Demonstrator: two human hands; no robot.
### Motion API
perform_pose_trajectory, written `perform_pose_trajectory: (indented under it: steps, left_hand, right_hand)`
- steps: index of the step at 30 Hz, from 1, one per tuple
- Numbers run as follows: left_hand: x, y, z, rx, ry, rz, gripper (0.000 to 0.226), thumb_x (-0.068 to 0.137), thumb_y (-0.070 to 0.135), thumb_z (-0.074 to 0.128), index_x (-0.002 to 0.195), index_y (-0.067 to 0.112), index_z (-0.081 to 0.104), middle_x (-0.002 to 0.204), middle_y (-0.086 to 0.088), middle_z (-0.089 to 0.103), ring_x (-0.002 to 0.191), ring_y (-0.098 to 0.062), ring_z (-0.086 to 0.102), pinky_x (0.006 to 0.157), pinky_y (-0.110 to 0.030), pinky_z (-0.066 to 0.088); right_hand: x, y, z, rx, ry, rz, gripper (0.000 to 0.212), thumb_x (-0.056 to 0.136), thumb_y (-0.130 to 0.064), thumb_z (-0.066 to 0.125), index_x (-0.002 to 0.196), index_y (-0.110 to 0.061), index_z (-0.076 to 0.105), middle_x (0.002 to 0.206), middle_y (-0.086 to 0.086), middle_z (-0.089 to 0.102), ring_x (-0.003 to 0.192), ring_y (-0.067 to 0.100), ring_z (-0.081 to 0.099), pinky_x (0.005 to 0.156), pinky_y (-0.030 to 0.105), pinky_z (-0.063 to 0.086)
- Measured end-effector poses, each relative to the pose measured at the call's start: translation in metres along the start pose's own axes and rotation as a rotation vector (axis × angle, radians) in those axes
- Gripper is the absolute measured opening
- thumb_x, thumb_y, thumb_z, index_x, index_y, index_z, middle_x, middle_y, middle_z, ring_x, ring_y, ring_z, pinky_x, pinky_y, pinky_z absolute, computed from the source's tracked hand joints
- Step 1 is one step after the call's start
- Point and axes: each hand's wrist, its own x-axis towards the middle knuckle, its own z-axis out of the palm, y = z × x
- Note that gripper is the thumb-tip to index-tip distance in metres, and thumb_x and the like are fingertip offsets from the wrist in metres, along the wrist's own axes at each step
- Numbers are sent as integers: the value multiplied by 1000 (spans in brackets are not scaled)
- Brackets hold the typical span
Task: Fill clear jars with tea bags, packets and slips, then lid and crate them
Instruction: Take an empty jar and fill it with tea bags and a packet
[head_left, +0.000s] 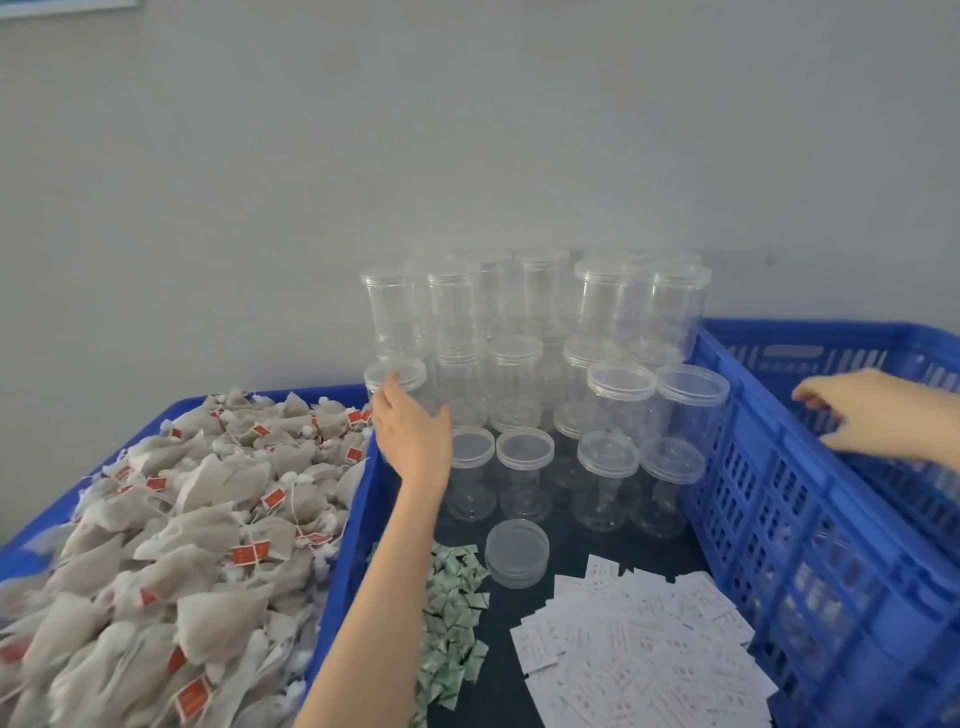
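Slatted blue crate (810, 519) to the right; right hand (878, 413) is inside it, fingers curled, pointing left. Motion blur there: cannot tell if they hold anything.

Blue bin (353, 519) of tea bags (171, 530) to the left, its near wall running along the left forearm.

Between the 2, a stack of clear jars (540, 364), all upright, long axes vertical, lids on, against the wall in 2 tiers.

Left hand (413, 436) reaches forward, fingers straight and slightly spread, thumb out to the right. The nearest lidded jar (396, 376) stands just beyond the fingertips, at the stack's left edge; fingertips at or just below its lid. Touching or just short: cannot tell.

Judgement: left hand is much the nearer to the jars; the coming move is a wrap round that jar's side, approached from the front and a little to the right.

Back toward the wrist: 1 loose lid (517, 553) flat on the dark table, green packets (452, 618) beside the forearm, white slips (639, 654) further right.
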Motion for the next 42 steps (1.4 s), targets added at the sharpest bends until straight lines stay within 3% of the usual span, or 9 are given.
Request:
perform_pose_trajectory:
  steps: [5,8,13,23,29,34,37,40,42]
  left_hand:
    - [48,-25,-2,75,-70,-102,104,76,35,78,149,13,8,151,-19,19,138,-36,25,110,-47,27]
    - [63,-35,3,99,-180,-146,114,73,43,78,150,18,-3,152,-19,19,138,-37,26,110,-51,29]
    - [70,-45,10,88,-233,-131,116,74,45,77,150,17,-6,149,-17,34,133,-36,39,105,-53,38]
    - [54,-50,9,-28,-78,-74,91,76,31,77,146,8,22,140,-20,39,128,-35,40,103,-41,37]
    - [20,-25,-21,-117,38,47,90,76,28,77,147,12,23,139,-14,39,127,-28,38,102,-38,35]
    - [-7,2,-38,-217,-166,120,91,71,36,80,144,18,30,137,-6,44,126,-23,43,103,-45,41]
    - [-29,13,-41,-324,-352,153,87,65,39,82,137,21,38,128,5,52,119,-15,50,92,-30,46]
    - [-48,16,-40,-398,-486,140,85,65,37,83,134,24,34,120,10,51,112,-10,52,77,-16,41]
    - [-52,16,-45,-415,-589,126,93,60,50,82,133,30,28,118,10,49,108,-8,51,76,-16,41]
  right_hand:
    - [-54,-72,-34,286,408,-177,42,84,-49,58,121,-29,60,111,-18,65,99,8,64,86,40,54]
    - [-73,-136,-25,542,289,-380,36,80,-55,56,113,-40,60,98,-29,61,90,-11,59,86,30,55]
    - [-45,-209,8,806,142,-503,22,90,-30,69,113,-27,67,102,-17,68,96,-3,63,93,25,52]
    - [-3,-261,48,1141,77,-545,22,93,-17,67,113,-24,62,105,-14,66,93,-11,61,80,1,44]
    - [7,-265,55,1172,92,-444,46,89,-16,71,132,-17,54,125,-6,62,110,9,61,97,23,48]
    - [8,-263,59,1247,96,-410,93,77,-29,83,151,-21,28,144,-10,43,133,6,39,98,18,33]
    - [4,-259,60,1396,77,-428,120,65,-30,91,156,-27,13,138,-20,33,133,-2,30,94,9,33]
    - [-2,-251,66,1551,88,-404,117,60,-27,93,152,-32,20,140,-16,43,133,10,44,102,35,49]
    - [-8,-242,72,1548,117,-383,99,56,-37,92,138,-38,36,133,-14,53,125,11,54,98,35,51]
